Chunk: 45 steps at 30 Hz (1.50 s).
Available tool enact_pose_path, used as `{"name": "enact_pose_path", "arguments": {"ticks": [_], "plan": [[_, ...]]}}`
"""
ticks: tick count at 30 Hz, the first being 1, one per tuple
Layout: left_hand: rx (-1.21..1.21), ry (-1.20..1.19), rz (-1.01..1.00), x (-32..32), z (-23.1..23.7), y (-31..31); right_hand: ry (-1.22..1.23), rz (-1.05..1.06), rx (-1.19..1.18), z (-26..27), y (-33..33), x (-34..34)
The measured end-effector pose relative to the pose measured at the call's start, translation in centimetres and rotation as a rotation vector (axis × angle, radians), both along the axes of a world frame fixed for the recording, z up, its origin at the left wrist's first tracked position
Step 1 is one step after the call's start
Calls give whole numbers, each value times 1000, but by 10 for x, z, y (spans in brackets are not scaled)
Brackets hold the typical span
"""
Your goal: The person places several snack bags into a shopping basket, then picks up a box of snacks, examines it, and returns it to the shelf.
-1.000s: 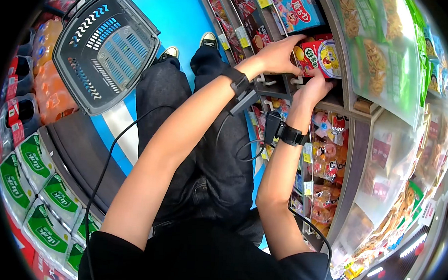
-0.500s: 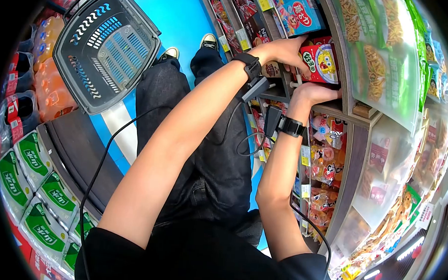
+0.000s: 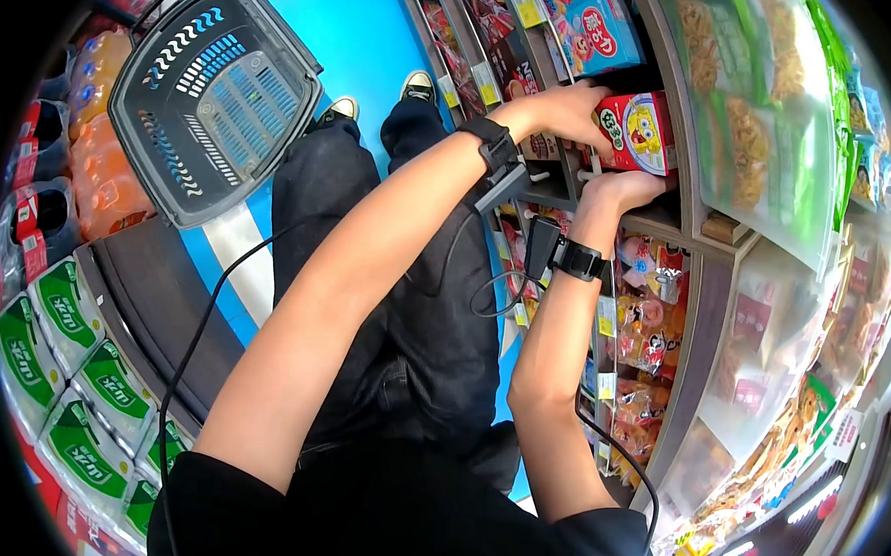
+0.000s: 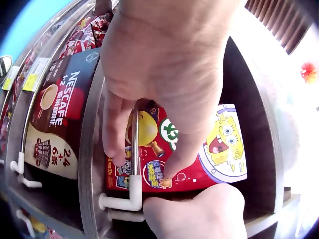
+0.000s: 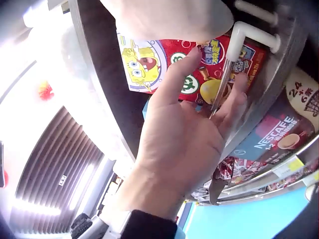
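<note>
A red snack box [image 3: 639,132] with a SpongeBob picture sits in a shelf compartment in the head view. My left hand [image 3: 567,114] grips its left end, thumb on the printed face. In the left wrist view, the thumb and a finger of this hand [image 4: 164,64] straddle a metal rail [image 4: 135,144] in front of the box. My right hand [image 3: 618,191] reaches into the compartment along the box's near side; its fingertips are hidden. Only the heel of the right hand [image 5: 174,17] shows in the right wrist view.
Beside the compartment stands a Nescafe box [image 4: 62,109]; a blue snack box [image 3: 595,31] lies farther along. White rail hooks [image 4: 127,199] stick out at the shelf front. Hanging noodle bags [image 3: 745,132] line the right. A grey basket [image 3: 211,193] stands on the blue floor at left.
My right hand has slid off the front of the box and deeper into the compartment beside it. The box has shifted slightly toward me, and my left hand has moved a little right.
</note>
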<state>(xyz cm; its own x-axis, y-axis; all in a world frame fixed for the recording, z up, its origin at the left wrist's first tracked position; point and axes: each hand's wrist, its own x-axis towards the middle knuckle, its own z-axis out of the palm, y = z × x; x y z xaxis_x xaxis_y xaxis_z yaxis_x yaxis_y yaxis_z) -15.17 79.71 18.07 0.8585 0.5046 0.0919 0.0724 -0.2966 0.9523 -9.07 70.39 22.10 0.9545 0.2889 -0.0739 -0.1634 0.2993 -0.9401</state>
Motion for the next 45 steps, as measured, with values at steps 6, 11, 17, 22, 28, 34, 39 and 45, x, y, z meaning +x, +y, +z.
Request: {"name": "enact_pose_path", "arguments": {"ticks": [6,11,17,22,28,34,39,45], "plan": [[-53,-75,-25,-21,13,-4,-30,-17,-29,4,0,0],[-137,-267,169,-52,-2,-14,53,-4,-33,2,-7,-6],[-761,-245,274,-109,-11,-6,-33,-16,-47,-16,-23,-31],[-969,-303,383,-135,-61,-15,-160,99,-331,-29,-46,-49],[-789,-192,371,-145,-65,-15,-422,405,-309,0,-27,-125],[-735,-162,396,-157,-61,-13,-725,302,-476,17,42,-91],[-751,-212,466,-163,-62,-12,-1292,-44,-784,-6,67,-44],[-693,-108,485,-162,-64,-12,-750,125,-639,3,79,-51]]}}
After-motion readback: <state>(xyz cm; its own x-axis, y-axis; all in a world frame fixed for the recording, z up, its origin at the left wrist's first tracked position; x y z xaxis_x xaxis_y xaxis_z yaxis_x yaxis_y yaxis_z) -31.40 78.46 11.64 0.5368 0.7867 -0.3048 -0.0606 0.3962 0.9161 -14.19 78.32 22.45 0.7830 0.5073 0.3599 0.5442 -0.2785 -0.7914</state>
